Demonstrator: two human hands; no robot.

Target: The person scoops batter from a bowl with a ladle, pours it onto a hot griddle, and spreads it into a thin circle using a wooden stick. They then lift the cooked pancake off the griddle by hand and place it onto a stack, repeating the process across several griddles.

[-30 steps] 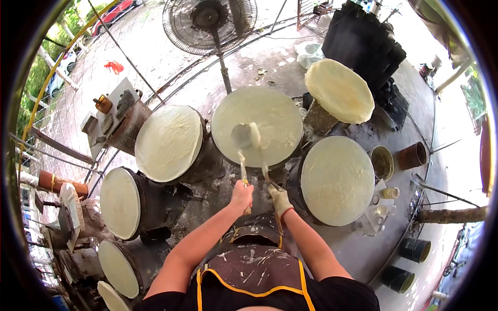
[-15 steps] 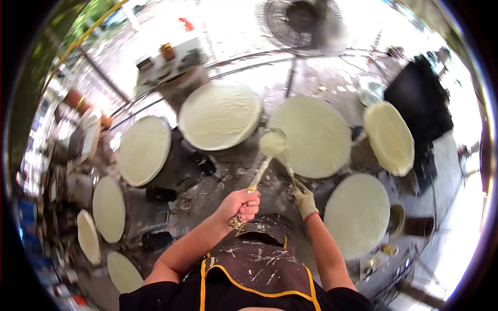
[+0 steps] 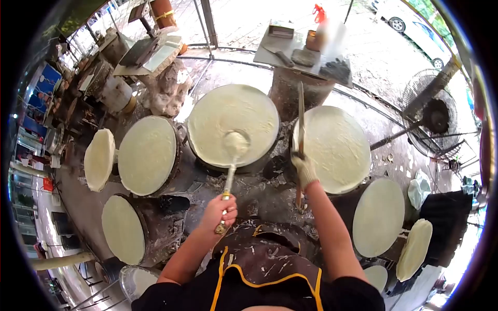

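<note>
My left hand [image 3: 220, 210] grips the handle of a long ladle [image 3: 234, 146] whose batter-coated bowl rests over the near edge of a round drum [image 3: 233, 124] covered with a pale sheet. My right hand [image 3: 304, 169], in a whitish glove, holds a long thin stick [image 3: 300, 124] upright between that drum and the round drum [image 3: 332, 147] to its right. I wear a splattered brown apron [image 3: 264, 264].
Several more round drums with pale sheets ring me, at the left [image 3: 148, 154], lower left [image 3: 123, 228] and right [image 3: 377, 217]. A small table [image 3: 303, 57] with tools stands behind. A standing fan [image 3: 433, 119] is at right, cluttered shelves at far left.
My view has swung left across the ring of drums. The ladle moved from one drum to the drum further left. The stick now stands upright in my right hand.
</note>
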